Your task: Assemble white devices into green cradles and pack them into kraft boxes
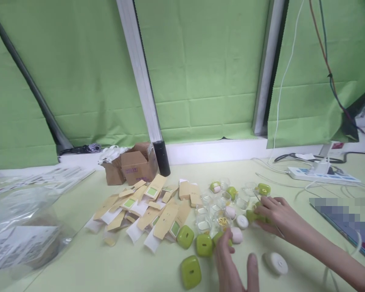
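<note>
My left hand point(232, 263) is at the bottom centre, thumb spread from the fingers. Its fingertips are beside or touching a green rounded case point(220, 238), partly hidden by them; I see nothing in its grip. Farther right, my right hand point(275, 215) is closed around a thin stick-like tool point(280, 232), whose ends stick out on both sides. Under its fingertips is another green case point(252, 215), mostly covered; whether the fingers grip it is unclear. Close by are a white round piece point(242, 221), a pale pink piece point(236, 235) and clear plastic cups point(203, 224).
More green cases point(191, 271) lie left of my left hand. A white disc point(275, 263) rests below my right forearm. Opened cardboard packages point(167, 219) pile up left of centre. Behind are a brown box point(136, 166), a black cylinder point(161, 158) and a power strip point(322, 175) with cables.
</note>
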`<action>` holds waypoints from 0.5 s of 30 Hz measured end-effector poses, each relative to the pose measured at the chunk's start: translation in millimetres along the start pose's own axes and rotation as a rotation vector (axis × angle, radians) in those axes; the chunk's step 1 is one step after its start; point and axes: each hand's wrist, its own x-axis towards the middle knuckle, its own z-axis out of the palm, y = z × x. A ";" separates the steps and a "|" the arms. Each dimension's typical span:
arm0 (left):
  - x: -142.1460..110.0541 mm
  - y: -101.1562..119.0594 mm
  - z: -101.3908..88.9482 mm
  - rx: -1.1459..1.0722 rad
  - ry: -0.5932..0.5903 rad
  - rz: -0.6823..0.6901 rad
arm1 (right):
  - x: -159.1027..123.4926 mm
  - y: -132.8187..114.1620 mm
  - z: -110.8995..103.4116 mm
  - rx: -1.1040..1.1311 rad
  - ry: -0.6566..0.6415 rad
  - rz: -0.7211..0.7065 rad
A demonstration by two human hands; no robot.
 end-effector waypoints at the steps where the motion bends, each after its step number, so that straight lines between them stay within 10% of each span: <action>1: 0.6 2.4 5.4 -0.023 -0.042 -0.042 | -0.9 -1.5 -5.7 0.043 0.032 0.005; 9: 23.7 13.4 10.4 -0.597 -0.482 -0.264 | -3.3 -52.3 -50.4 0.530 0.027 -0.071; 15: 9.8 3.3 -0.4 -0.854 -0.324 -0.429 | -7.1 -72.1 -28.6 0.918 0.020 -0.019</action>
